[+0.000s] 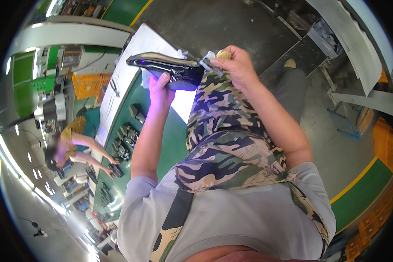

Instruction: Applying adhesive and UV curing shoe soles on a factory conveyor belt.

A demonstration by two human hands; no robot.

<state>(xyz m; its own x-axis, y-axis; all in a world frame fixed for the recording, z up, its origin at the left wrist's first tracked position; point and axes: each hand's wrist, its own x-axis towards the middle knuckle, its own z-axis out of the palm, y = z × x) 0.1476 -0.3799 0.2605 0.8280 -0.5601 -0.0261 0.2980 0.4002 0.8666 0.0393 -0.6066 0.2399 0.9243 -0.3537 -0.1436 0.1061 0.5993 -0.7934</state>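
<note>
Both bare forearms rise from the lower part of the view and stretch forward, elbows bent. The left hand (160, 89) is raised, its fingers curled upward and closed in a grip, the thumb pointing up beside them. The right hand (235, 66) sits a little higher and to the right, knuckles up, fingers folded tight in a pinch. The two hands are near each other but apart.

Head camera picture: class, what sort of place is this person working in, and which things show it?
Most likely a shoe factory line. The left hand holds a glossy black shoe, more dark shoes sit along a green work table, and orange crates stand nearby.
</note>
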